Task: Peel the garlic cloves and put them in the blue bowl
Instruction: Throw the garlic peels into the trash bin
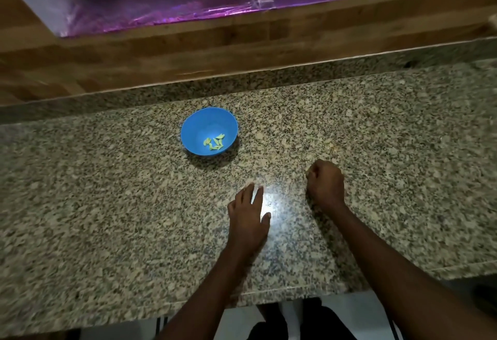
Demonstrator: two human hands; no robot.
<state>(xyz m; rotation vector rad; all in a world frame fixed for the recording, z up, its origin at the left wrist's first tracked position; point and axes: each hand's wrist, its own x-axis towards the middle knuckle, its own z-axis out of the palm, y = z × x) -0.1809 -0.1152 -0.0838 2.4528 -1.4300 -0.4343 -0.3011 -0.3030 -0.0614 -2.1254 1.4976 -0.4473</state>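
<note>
While the head camera looks down on the speckled granite counter [107, 205], I see the blue bowl [193, 127] standing upright toward the back of the work surface, left of centre. Inside it, low against the near right wall, lies a small cluster of peeled garlic cloves [215, 142], pale yellow-green under this light; they touch or overlap one another, and I cannot count them with certainty.

The left hand [248, 212] lies flat on the counter nearer the front edge, palm down, fingers straight and slightly spread, thumb out to the right; it grasps nothing. A bright glare patch [265, 202] on the stone sits just beside its fingers.

The right hand [325, 181] rests on the counter to the right of the left one, apart from it, its fingers curled under into a fist. Whether anything is pinched within that fist I cannot tell, since the fingertips are turned away from the camera. A few pale flecks near its knuckles blend with the granite pattern, and I cannot say what they are.

Both hands are well apart from the bowl, which stands beyond and to the left of them. Behind the counter runs a wooden ledge [242, 51], and beyond that a purple-lit recess [215, 3].
</note>
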